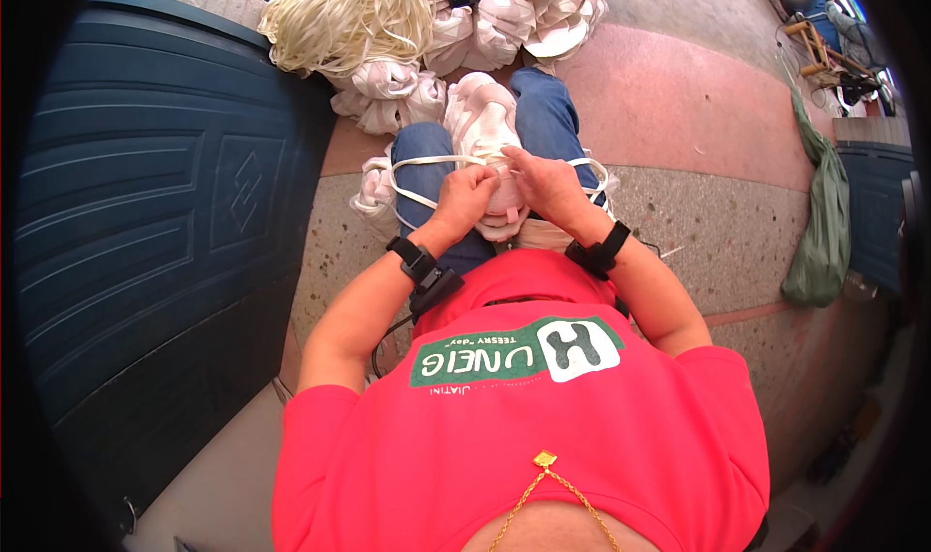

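At the upper centre of the frame, a pale pink-and-white padded sneaker [482, 116] sits between the legs of your blue denim jeans [545, 111], your left hand's [465, 198] narrow grip pinching a flat cream-white fabric lace [438, 158], while whatever your right hand's [551, 191] bunched fingers hold over the shoe cannot be told. The sneaker looks light, soft and hardly fragile, best braced by its sides; the limp lace, likely prone to twisting, suits a fingertip pinch close to the shoe.
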